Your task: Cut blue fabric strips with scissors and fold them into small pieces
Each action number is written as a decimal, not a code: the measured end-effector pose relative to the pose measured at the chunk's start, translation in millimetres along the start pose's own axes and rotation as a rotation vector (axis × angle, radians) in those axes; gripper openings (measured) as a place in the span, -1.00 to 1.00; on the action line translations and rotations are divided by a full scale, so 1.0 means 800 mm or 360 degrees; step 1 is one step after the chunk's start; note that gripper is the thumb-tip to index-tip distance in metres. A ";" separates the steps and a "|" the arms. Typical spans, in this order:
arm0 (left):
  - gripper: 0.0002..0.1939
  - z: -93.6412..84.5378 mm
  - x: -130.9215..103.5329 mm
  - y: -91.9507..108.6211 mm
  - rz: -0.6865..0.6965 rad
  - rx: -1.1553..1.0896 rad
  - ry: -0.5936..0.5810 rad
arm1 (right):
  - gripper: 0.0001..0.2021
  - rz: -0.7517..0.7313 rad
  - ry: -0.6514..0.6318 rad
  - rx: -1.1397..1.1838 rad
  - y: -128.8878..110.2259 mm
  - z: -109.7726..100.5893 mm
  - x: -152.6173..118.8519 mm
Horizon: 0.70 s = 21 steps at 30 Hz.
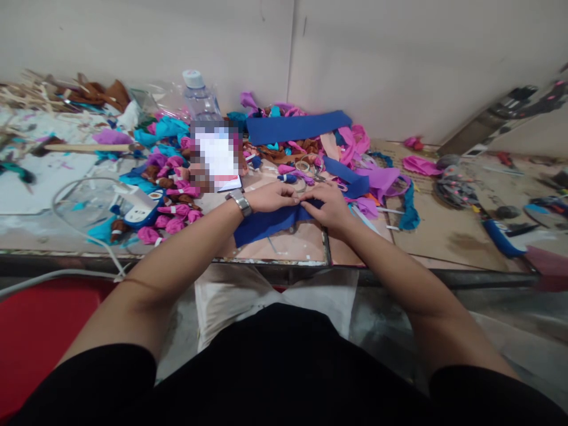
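Observation:
A strip of dark blue fabric (270,228) lies on the worktop in front of me, its right part lifted between my hands. My left hand (277,196) pinches the strip's upper edge, fingers together. Close beside it, almost touching, my right hand (329,204) grips the same edge between thumb and fingers. What the fingertips do at the fold is too small to make out. Just beyond the hands lie another blue strip (348,177) and a small tied blue fabric bundle (287,177). A longer blue strip (297,127) rests on the fabric heap behind.
A phone (219,157) leans before a water bottle (202,100). Pink and brown fabric bundles (177,219) crowd the left, near a white-and-blue device (142,210) with a cable. A hammer (80,148) lies far left. Purple scraps (384,180) and cardboard (444,231) are right.

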<state>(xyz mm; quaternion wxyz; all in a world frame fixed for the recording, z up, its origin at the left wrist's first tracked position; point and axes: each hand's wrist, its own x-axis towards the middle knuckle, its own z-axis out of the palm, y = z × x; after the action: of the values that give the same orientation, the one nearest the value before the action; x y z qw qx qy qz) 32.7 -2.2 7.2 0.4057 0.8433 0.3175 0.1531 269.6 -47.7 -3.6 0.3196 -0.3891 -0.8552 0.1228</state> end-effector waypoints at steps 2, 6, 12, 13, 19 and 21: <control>-0.58 0.001 0.000 0.000 -0.0002 0.0007 0.0013 | -0.86 0.0011 0.0003 -0.0008 0.001 0.000 0.000; -0.59 0.001 0.000 0.001 -0.0013 0.0003 0.0034 | -0.86 0.0024 0.0020 -0.0009 0.001 0.002 0.000; -0.58 0.001 -0.003 0.011 -0.0064 0.0023 0.0083 | -0.88 0.0027 0.0048 -0.0028 0.003 0.003 -0.001; -0.58 0.001 -0.003 0.013 -0.0067 0.0029 0.0085 | -0.88 0.0034 0.0050 -0.0036 0.003 0.003 -0.001; -0.59 0.003 -0.003 0.013 -0.0065 0.0054 0.0131 | -0.91 0.0052 0.0072 -0.0059 0.005 0.004 -0.001; -0.60 0.003 -0.003 0.011 -0.0078 0.0062 0.0147 | -0.90 0.0061 0.0059 -0.0058 0.005 0.004 -0.001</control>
<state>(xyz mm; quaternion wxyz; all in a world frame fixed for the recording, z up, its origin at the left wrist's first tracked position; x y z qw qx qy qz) 36.0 -9.4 12.6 0.3778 0.8350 0.3595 0.1757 270.2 -46.0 -8.2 0.3257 -0.4135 -0.8436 0.1061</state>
